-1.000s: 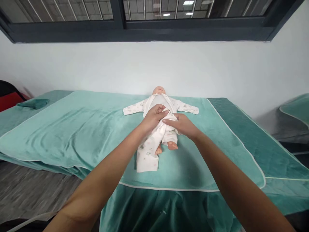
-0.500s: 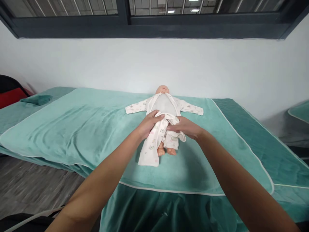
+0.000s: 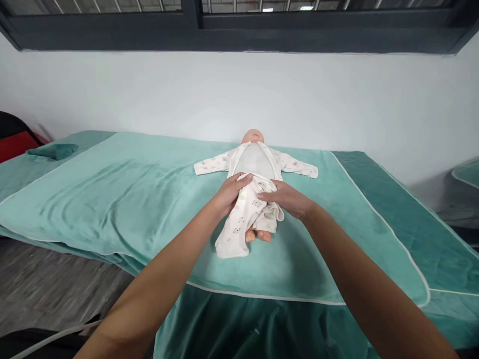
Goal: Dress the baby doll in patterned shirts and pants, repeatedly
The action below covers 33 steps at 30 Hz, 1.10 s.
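Observation:
A baby doll (image 3: pixel 253 135) lies on its back, its head toward the wall and its bare feet (image 3: pixel 258 235) toward me. It wears a white patterned long-sleeved top (image 3: pixel 295 164), open over a pale grey torso. White printed baby pants (image 3: pixel 236 232) are bunched over the doll's lower body, one leg hanging down at the left. My left hand (image 3: pixel 231 192) pinches the upper left edge of the pants, thumb on top. My right hand (image 3: pixel 286 198) grips the gathered cloth on the right, thumb across it. The fingers beneath the cloth are hidden.
A light green blanket (image 3: pixel 149 169) with white piping covers the bed, over a darker green sheet (image 3: pixel 258 324). Behind are a white wall (image 3: pixel 239 94) and a dark window frame (image 3: pixel 239 37). A red and black object (image 3: pixel 17 142) stands far left; a pale cable (image 3: pixel 56 335) runs lower left.
The bunched pants have spread out a little between my hands, covering the gap over the doll's legs. Both hands keep their grip. The view has tilted slightly downward.

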Each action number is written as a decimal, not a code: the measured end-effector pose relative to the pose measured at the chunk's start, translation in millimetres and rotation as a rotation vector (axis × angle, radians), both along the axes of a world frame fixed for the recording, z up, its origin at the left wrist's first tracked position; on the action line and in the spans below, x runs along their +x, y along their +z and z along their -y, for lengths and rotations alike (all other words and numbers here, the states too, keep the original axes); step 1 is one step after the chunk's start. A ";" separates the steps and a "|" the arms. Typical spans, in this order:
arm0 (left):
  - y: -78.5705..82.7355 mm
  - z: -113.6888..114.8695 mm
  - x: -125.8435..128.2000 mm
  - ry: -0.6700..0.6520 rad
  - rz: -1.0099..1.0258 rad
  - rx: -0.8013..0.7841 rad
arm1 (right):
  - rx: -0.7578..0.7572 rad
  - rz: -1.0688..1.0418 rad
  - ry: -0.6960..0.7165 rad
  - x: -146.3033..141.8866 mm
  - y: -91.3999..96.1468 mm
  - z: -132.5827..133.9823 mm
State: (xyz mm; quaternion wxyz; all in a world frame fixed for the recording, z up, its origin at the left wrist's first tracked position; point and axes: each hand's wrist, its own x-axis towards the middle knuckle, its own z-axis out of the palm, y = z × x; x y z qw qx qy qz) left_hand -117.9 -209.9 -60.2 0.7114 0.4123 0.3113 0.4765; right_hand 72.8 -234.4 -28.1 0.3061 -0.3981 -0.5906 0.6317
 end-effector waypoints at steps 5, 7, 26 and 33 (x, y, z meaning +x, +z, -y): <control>-1.3 4.0 0.0 -0.039 -0.026 0.015 | 0.020 -0.048 -0.100 -6.0 -5.7 -3.3; 1.5 9.3 -4.9 -0.096 -0.140 0.049 | 0.031 -0.157 -0.235 -10.1 -12.4 -6.0; -5.1 14.3 0.6 0.012 -0.014 0.004 | 0.023 -0.051 -0.256 -18.6 -13.3 -6.2; 1.6 41.9 -4.5 0.012 -0.096 -0.004 | 0.150 0.112 -0.241 -20.9 -16.0 -7.3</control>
